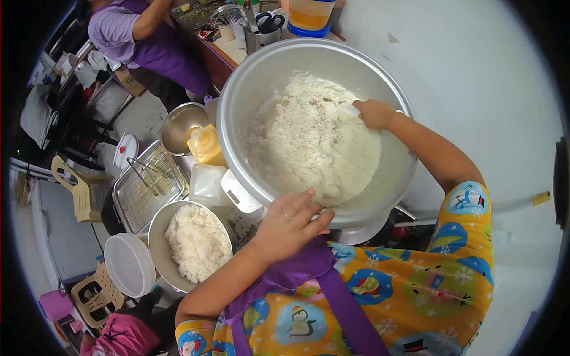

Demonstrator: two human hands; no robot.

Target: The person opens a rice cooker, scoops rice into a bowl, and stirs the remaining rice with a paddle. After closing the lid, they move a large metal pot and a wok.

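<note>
Now, big metal pot holds wide heap of white rice, some grains brownish near top. Right hand is closed around white tool, its flat end at rice. Left hand lies on near rim of pot, fingers spread apart, ring on one finger. Beside pot, at left, are smaller pot with rice inside, clear container and wire basket. Person in purple apron stands beyond.
</note>
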